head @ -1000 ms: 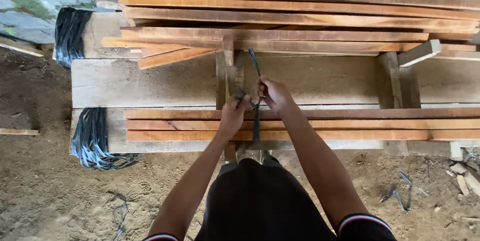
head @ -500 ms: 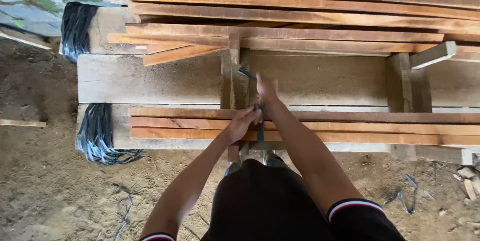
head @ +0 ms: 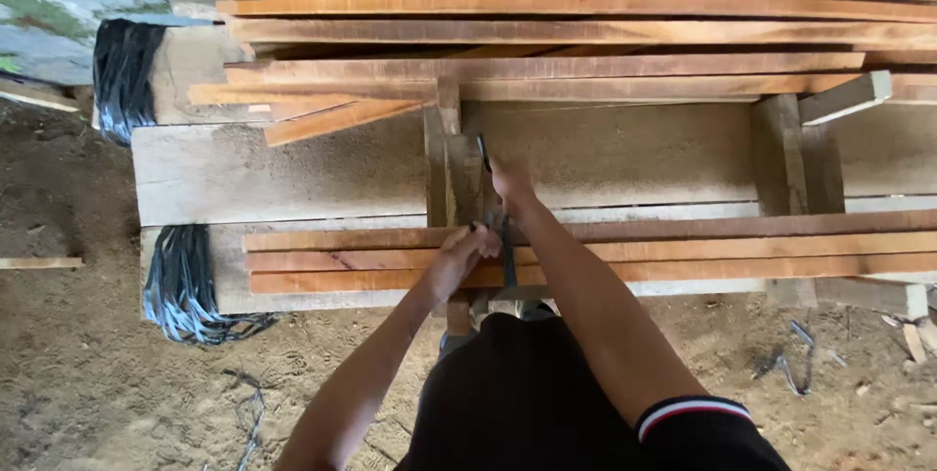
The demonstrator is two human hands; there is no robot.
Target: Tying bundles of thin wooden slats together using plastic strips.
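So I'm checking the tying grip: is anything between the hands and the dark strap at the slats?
Nothing visible: the left hand and right hand both already grip the dark strap across the wooden slats.

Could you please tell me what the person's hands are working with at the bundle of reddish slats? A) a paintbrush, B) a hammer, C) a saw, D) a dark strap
D: the right hand and left hand both grip a dark strap that runs across the reddish slats, beside an upright wooden post.
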